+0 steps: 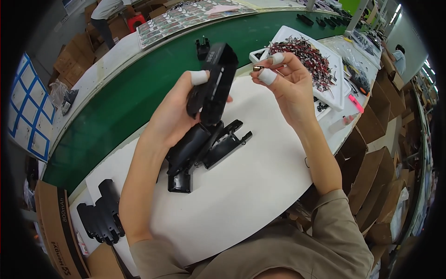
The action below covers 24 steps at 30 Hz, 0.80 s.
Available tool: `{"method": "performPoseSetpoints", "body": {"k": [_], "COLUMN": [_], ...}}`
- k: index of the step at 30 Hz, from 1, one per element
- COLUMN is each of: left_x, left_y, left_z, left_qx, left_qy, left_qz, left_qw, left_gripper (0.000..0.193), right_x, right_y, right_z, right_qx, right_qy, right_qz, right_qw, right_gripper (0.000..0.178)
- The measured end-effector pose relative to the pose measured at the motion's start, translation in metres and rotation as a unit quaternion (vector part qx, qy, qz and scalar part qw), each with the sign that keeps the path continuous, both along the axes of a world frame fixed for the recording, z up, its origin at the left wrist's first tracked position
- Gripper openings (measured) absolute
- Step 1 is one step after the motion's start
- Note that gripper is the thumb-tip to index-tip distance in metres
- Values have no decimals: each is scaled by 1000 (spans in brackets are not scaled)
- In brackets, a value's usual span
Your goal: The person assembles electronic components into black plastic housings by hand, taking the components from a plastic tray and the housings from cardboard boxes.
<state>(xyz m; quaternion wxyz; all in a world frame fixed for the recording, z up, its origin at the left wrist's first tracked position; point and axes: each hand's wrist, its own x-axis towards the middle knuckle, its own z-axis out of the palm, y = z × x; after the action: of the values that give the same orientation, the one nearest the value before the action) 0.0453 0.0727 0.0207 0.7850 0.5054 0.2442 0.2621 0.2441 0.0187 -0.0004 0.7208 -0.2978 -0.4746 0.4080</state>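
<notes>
My left hand (173, 109) is closed around a black plastic housing (218, 83), held tilted above the white work surface (260, 162). To its right, my right hand (295, 88) pinches a small metallic part (257, 68) between thumb and fingertip; its exact kind is too small to tell. White tape wraps fingertips on both hands. Below the held housing lie more black housings (188, 146), partly hidden by my left hand, and an open black shell (227, 144). A white foam tray (335, 98) heaped with small red-and-black-wired parts (302, 58) sits beyond my right hand.
A green conveyor belt (116, 93) curves behind the work surface, carrying a black part (202, 48). Stacked black housings (102, 214) lie at the left beside a cardboard box (58, 228). A pink item (356, 103) and open cartons (371, 176) are at right. Another person (108, 18) stands far left.
</notes>
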Motion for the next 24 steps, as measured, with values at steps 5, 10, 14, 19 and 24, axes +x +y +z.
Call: {"method": "performPoseSetpoints", "body": {"k": [5,10,14,19,24], "left_x": [5,7,14,16,18], "left_y": [-2,-4,-14,-20,-17], "left_z": [-4,-1,-3,-6,-9], "left_qx": [125,192,238,219,59], "left_qy": [-44,17,-52,-92,-135], "left_qz": [81,135,93,7,51], "left_qw": [988,972,965,971,988], "left_gripper": [51,59,53,56,26], "right_x": [-2,-1,-4,-10,-12], "right_y": [-5,-4,-9,-12,-12], "right_z": [0,-4,-3,-1,-7], "right_qx": [4,-7,-37,-52,6], "right_qy": [-14,-31,-72,-102,-122], "right_qz": [-1,2,13,20,-53], "right_qw": [1000,1000,997,993,991], "right_gripper": [22,25,22,15,15]}}
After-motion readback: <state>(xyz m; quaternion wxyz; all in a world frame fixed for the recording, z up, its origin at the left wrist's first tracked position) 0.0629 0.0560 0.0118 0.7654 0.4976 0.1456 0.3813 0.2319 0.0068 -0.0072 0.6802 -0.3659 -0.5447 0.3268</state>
